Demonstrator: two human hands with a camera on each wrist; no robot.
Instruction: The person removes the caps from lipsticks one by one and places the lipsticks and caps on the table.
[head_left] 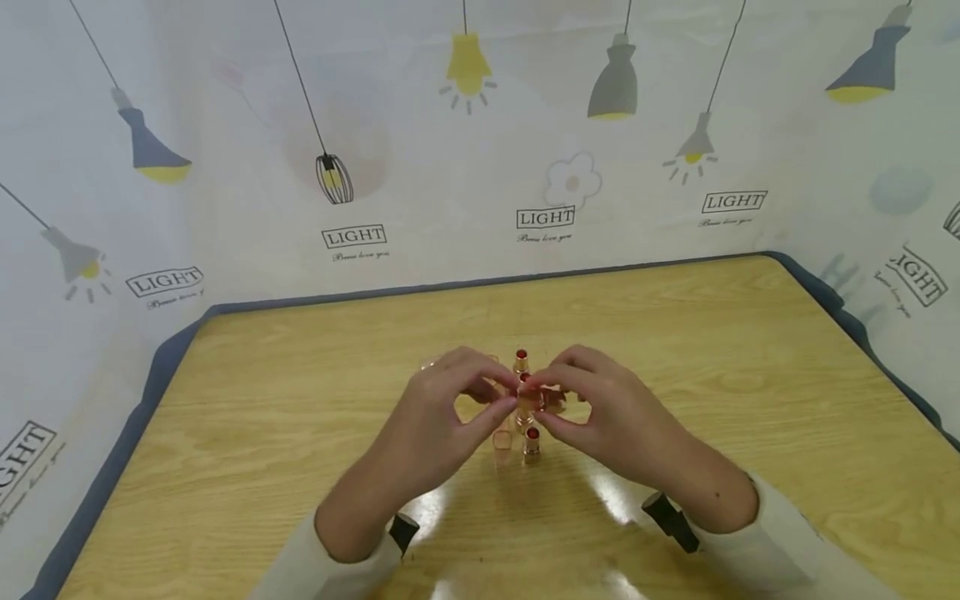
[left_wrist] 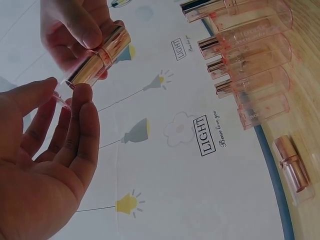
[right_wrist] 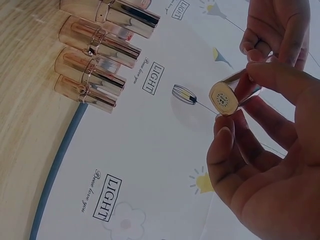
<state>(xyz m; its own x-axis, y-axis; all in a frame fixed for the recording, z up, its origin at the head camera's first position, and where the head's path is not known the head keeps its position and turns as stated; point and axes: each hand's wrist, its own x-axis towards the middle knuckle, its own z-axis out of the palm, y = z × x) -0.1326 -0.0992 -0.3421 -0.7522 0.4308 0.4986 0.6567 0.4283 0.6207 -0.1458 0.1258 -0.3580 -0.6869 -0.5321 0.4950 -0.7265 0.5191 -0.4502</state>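
Between my two hands, over the middle of the table, is a lipstick (left_wrist: pixel 104 57) with a shiny gold body. My right hand (head_left: pixel 615 412) pinches the gold body; its flat base (right_wrist: pixel 224 99) with a round label shows in the right wrist view. My left hand (head_left: pixel 438 417) pinches a clear pinkish cap (left_wrist: pixel 64 92) at the other end. How far the cap sits over the lipstick cannot be made out. Below the hands stand several uncapped lipsticks with dark red tips, one of them the nearest lipstick (head_left: pixel 532 443). A clear cap (head_left: pixel 502 440) stands left of it.
Several clear caps (left_wrist: pixel 262 111) stand in a row in the left wrist view, and a capped lipstick (left_wrist: pixel 292 162) is apart from them. The wooden table (head_left: pixel 300 400) meets a white lamp-print backdrop (head_left: pixel 450 167) along a dark blue edge.
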